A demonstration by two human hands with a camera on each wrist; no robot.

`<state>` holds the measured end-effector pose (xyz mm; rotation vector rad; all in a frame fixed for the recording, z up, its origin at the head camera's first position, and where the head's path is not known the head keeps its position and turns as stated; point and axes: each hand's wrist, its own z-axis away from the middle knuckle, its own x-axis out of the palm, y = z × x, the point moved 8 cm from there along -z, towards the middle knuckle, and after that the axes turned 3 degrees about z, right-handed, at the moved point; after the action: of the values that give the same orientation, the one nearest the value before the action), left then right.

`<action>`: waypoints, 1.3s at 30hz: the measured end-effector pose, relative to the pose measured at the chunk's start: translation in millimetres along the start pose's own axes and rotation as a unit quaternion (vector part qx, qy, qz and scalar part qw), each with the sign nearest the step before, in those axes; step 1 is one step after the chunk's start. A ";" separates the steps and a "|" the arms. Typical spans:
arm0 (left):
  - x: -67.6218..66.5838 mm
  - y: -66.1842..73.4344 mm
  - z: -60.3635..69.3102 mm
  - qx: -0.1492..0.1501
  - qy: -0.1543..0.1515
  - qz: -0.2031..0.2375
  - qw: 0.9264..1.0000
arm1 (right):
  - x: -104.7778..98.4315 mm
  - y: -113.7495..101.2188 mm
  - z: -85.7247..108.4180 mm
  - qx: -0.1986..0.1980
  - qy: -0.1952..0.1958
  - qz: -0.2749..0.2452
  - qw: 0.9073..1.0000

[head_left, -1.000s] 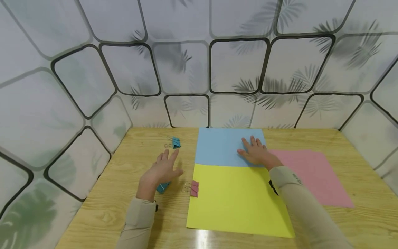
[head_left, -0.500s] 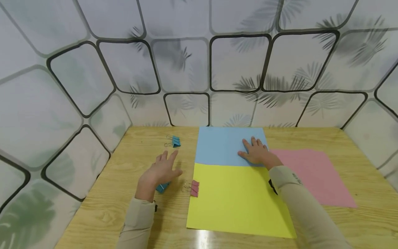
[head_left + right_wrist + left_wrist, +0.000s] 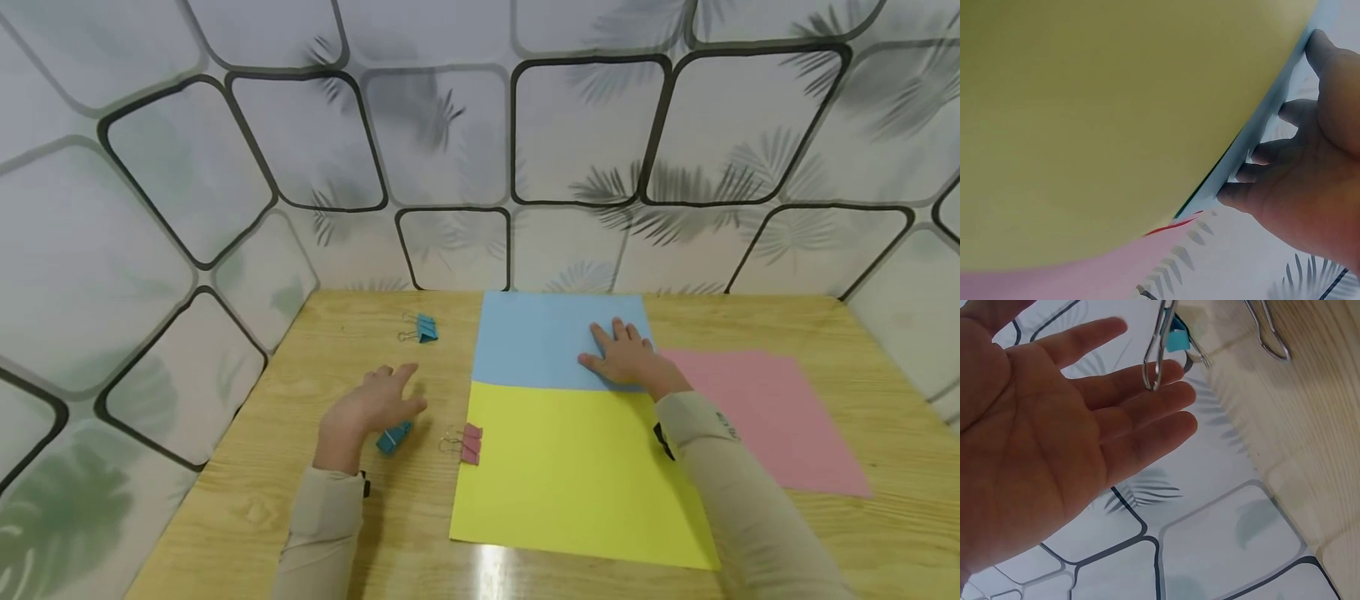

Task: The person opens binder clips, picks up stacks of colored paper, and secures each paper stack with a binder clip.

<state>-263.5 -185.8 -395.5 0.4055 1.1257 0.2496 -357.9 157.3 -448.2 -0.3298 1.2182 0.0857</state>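
Note:
My right hand [image 3: 626, 358] rests on a light blue sheet [image 3: 536, 337] with its fingers spread; its fingertips touch the sheet in the right wrist view. A yellow sheet [image 3: 570, 467] covers the blue one's near part. On the yellow sheet's left edge sits a pink binder clip [image 3: 471, 444], its wire handles pointing left. Fingers extended and holding nothing, my left hand [image 3: 367, 408] hovers over the table left of the sheets. A teal binder clip [image 3: 393, 437] lies just beside it, partly hidden by the hand. Farther back is another teal binder clip [image 3: 427, 328].
To the right, pink paper [image 3: 765, 425] lies on the wooden table [image 3: 247, 500], partly under the yellow and blue sheets. A patterned wall covering [image 3: 450, 133] rises behind the table and at both sides.
My left hand has drawn slightly left, uncovering more of the near teal binder clip. The head view has tilted down a little. My right hand stays on the blue sheet.

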 end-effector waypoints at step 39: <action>-11.1 -15.5 9.2 0.018 -0.018 -0.037 0.999 | -2.4 0.4 2.7 -0.013 0.004 -0.016 1.000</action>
<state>-259.8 -205.9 -389.7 0.3975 1.1093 0.1570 -356.4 158.8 -445.2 -0.3719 1.2210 0.0719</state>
